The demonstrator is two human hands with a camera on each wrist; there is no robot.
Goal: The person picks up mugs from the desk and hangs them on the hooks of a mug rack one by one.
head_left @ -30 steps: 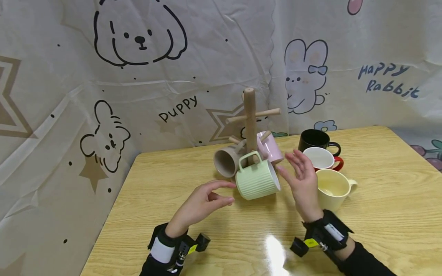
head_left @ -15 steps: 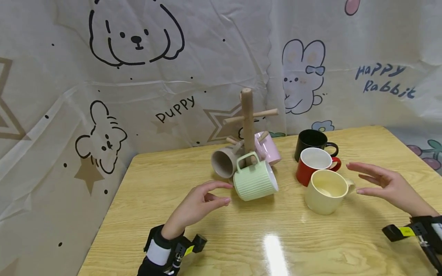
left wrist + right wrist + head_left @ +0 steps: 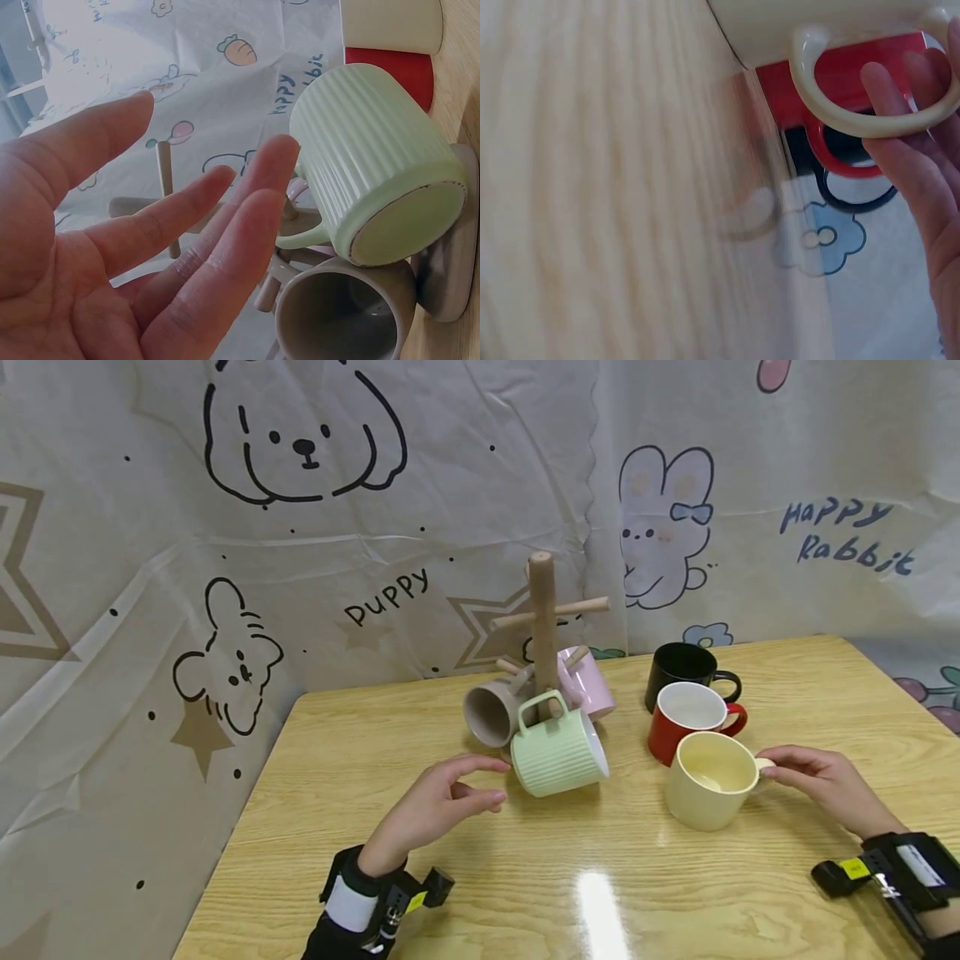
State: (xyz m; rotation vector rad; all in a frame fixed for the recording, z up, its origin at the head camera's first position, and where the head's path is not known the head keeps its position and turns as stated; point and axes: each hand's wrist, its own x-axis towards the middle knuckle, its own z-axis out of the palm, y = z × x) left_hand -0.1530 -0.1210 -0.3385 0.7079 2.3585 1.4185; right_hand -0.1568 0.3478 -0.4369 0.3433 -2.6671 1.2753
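Observation:
My right hand pinches the handle of a pale yellow mug, which stands upright on the table. The right wrist view shows fingertips inside the yellow handle and the thumb against its outer side. A ribbed light green mug hangs tilted by its handle on a low peg of a wooden mug tree. Just left of its base is my left hand, fingers extended and holding nothing. Behind it, a grey-beige mug and a pink mug hang on other low pegs.
Behind the yellow mug, a red mug with a white inside and a black mug stand in a row, handles to the right. The tree's upper pegs hold no mugs. A printed cloth hangs behind the wooden table.
My right hand left the green mug's right side, swung right past the yellow mug, then came back left and took its handle. The left hand has stayed beside the green mug.

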